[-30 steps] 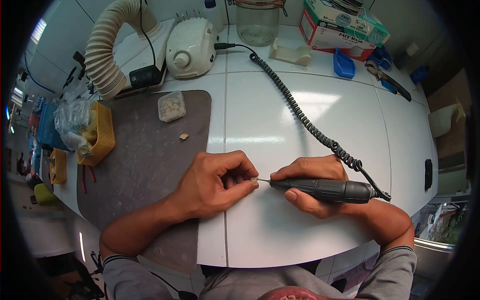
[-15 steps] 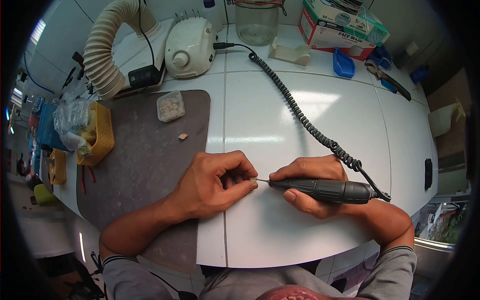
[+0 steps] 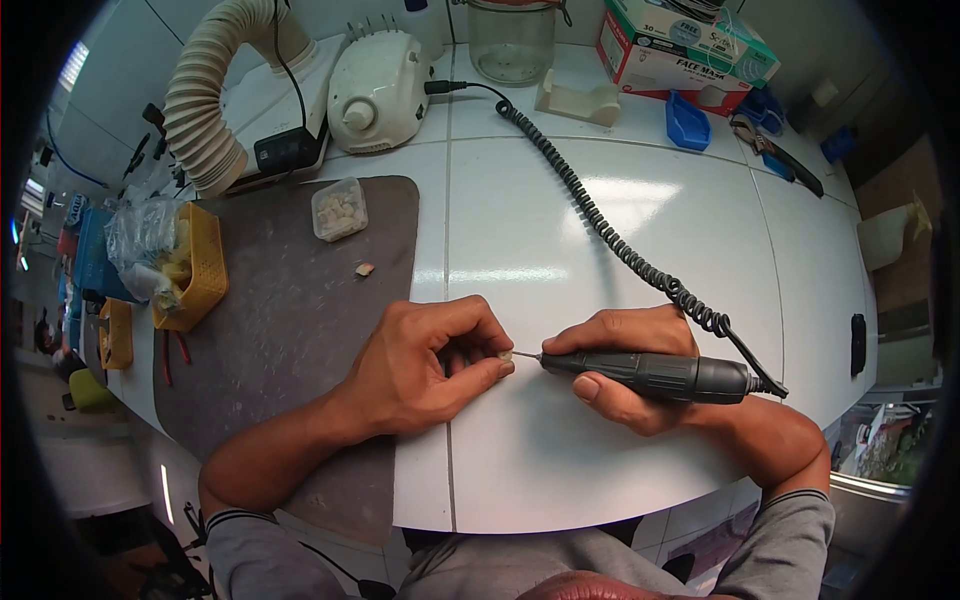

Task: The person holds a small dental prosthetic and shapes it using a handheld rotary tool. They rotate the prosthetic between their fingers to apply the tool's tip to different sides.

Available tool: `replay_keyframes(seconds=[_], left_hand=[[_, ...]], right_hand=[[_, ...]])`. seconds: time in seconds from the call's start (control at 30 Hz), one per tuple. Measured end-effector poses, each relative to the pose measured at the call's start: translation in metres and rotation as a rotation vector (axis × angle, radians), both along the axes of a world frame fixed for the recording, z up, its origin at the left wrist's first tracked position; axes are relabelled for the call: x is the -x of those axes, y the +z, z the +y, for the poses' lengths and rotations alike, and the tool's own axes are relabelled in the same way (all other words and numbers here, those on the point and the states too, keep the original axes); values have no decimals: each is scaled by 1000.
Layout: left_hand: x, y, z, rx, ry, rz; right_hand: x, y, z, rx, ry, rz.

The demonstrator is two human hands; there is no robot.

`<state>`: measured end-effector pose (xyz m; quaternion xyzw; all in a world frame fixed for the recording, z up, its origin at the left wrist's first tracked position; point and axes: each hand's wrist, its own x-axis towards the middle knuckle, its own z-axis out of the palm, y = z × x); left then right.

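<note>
Between thumb and forefinger, my left hand [image 3: 430,365] pinches a small pale piece [image 3: 506,356], mostly covered by the fingertips. My right hand [image 3: 640,330] is closed around a black rotary handpiece [image 3: 650,375], held level with its tip toward the left. The thin metal bit [image 3: 526,354] reaches the pale piece at my left fingertips; whether it touches cannot be made out. A coiled black cord [image 3: 610,240] runs from the handpiece's rear to the white control unit [image 3: 378,95].
On the grey mat [image 3: 290,400] are a clear tub of pale pieces [image 3: 340,209] and one loose piece [image 3: 365,270]. A yellow basket [image 3: 205,270] stands left. Behind are a ribbed hose [image 3: 195,110], glass jar [image 3: 512,45], blue tray [image 3: 688,122] and mask box [image 3: 670,70].
The handpiece and my right hand have shifted slightly to the right, showing a little more of the bit. My left hand keeps its pinch in nearly the same place.
</note>
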<state>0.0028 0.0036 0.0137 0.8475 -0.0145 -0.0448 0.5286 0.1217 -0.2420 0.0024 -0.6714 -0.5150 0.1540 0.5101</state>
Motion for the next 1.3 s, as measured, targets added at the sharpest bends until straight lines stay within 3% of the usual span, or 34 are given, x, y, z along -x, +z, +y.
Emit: replay_keyframes(seconds=[1.3], left_hand=[[3, -7, 1, 19, 22, 3]], right_hand=[[-2, 1, -2, 27, 43, 20]])
